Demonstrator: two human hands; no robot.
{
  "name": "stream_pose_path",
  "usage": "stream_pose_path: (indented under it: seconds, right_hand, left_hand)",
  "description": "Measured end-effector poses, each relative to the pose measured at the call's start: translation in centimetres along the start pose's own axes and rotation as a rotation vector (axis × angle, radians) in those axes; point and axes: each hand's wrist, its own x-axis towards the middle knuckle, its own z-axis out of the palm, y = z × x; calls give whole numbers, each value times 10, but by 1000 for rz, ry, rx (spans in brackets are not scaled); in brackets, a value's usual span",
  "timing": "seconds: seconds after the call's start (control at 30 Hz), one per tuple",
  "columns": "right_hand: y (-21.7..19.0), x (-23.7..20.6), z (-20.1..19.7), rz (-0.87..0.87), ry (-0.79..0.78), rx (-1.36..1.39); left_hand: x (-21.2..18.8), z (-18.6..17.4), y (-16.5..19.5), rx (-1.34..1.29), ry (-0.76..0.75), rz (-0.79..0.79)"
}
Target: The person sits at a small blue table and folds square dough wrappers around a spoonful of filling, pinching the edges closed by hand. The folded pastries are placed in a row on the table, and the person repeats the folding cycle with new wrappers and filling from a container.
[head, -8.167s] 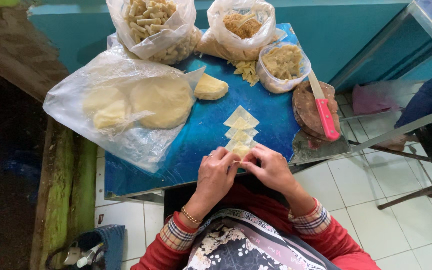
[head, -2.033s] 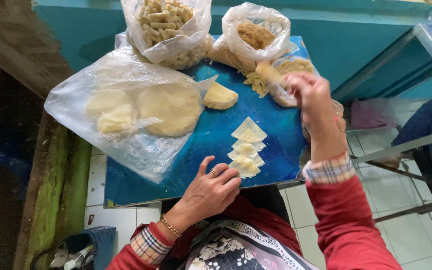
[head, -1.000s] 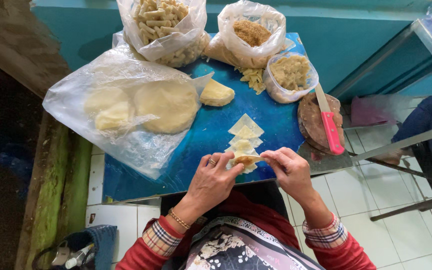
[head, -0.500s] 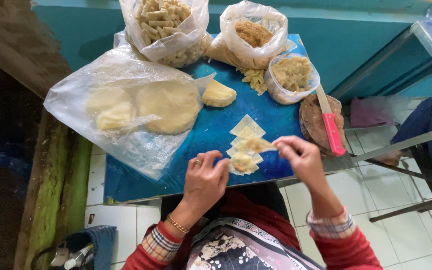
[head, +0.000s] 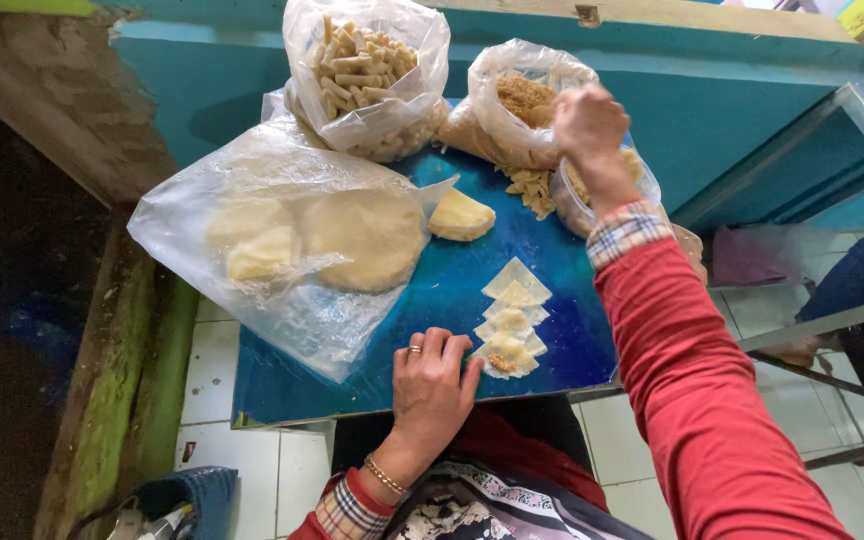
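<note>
- A large, crumpled clear plastic bag (head: 282, 250) is spread over the left part of the blue tabletop (head: 432, 290); flat rounds of pale yellow dough (head: 362, 235) are held inside it, with a smaller lump at their left.
- A clear plastic bag of short, rolled, pale yellow pastry sticks (head: 364, 75) is stood open at the far edge, just behind the large bag.
- A wedge of pale dough (head: 460, 215) is laid bare on the table beside the large bag's right edge.
- The left hand (head: 432, 385), ringed and braceleted, is rested flat at the near edge, its fingers loosely spread, with nothing gripped; its fingertips touch the nearest wrapper.
- A row of thin, pale yellow square dough wrappers (head: 512, 320) is laid overlapping on the table just right of that hand; a dab of brown filling is seen on the nearest one.
- A clear bag of brown crumbly filling (head: 527, 100) is stood at the far right.
- A few loose pastry sticks (head: 532, 188) are scattered below it.
- The right hand (head: 587, 125), on a red-sleeved arm, is held over a smaller clear bag (head: 577, 205), which it partly hides; whether anything is pinched cannot be told.
</note>
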Motion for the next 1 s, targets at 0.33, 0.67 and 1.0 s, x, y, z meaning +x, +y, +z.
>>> stream_pose_path:
  seconds: [0.33, 0.67, 1.0]
  right_hand:
    - [-16, -192, -116, -206, -87, 625]
    - [-59, -303, -136, 185, -248, 601]
    - [-65, -317, -126, 234, -225, 740]
  left_hand:
    - [0, 5, 2, -18, -29, -47]
    - [6, 6, -1, 23, -27, -81]
    - [1, 8, -8, -115, -101, -142]
